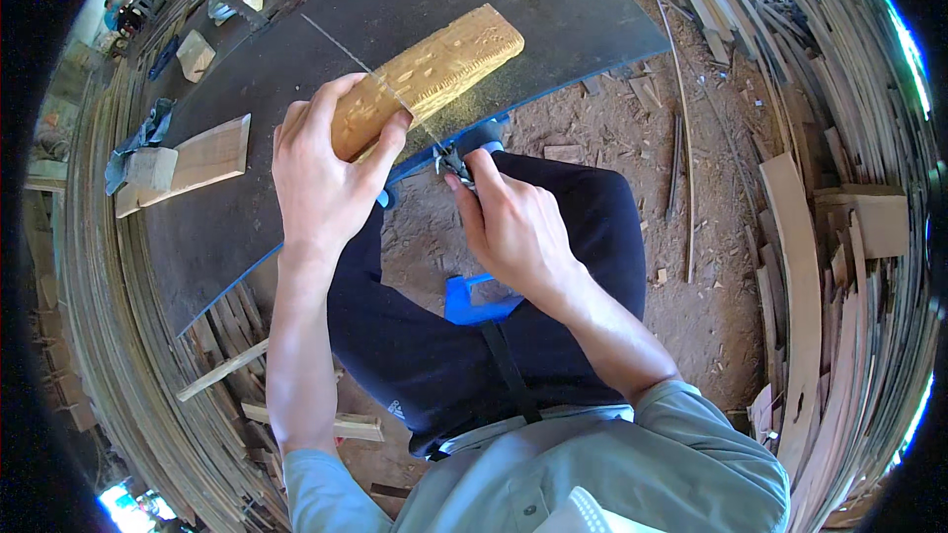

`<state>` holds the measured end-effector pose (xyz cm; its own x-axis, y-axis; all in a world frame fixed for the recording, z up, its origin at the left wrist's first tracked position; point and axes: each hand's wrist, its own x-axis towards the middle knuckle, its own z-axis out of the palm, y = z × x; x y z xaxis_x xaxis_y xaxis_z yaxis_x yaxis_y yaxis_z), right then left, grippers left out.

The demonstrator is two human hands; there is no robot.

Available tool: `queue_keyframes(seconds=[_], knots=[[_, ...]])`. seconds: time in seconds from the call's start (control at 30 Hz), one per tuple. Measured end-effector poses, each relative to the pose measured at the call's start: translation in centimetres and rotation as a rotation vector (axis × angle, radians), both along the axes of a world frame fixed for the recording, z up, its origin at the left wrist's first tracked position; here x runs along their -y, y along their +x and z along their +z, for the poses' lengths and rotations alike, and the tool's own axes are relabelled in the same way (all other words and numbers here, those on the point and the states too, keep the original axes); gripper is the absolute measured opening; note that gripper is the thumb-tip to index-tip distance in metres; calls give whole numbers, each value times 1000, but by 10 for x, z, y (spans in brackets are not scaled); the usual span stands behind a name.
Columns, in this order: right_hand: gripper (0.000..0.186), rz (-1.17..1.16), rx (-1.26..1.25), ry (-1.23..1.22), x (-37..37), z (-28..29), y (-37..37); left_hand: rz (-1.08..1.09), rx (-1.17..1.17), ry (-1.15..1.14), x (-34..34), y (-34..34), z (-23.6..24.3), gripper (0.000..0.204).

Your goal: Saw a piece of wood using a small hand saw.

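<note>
My left hand (321, 173) clamps the near-left end of the wood block (434, 74) on the dark table (296, 49). Block's long axis runs near-left to far-right. My right hand (509, 227) grips the saw handle (454, 163); thin blade (365, 64) crosses the block beside my left fingers.
</note>
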<state>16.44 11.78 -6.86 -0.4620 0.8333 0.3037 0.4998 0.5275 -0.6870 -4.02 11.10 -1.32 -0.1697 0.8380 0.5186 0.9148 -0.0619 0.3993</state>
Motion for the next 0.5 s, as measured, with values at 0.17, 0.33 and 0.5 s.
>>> queue_keyframes(seconds=[0.17,0.33,0.5], knots=[[21,10,-127,-18,-2,-3,1,14,-28,7,1,1,2,47],[20,1,-238,-179,-9,1,18,118,-58,-142,1,8,13,45],[20,52,-261,-192,-4,-13,15,82,-38,-168,6,0,18,47]])
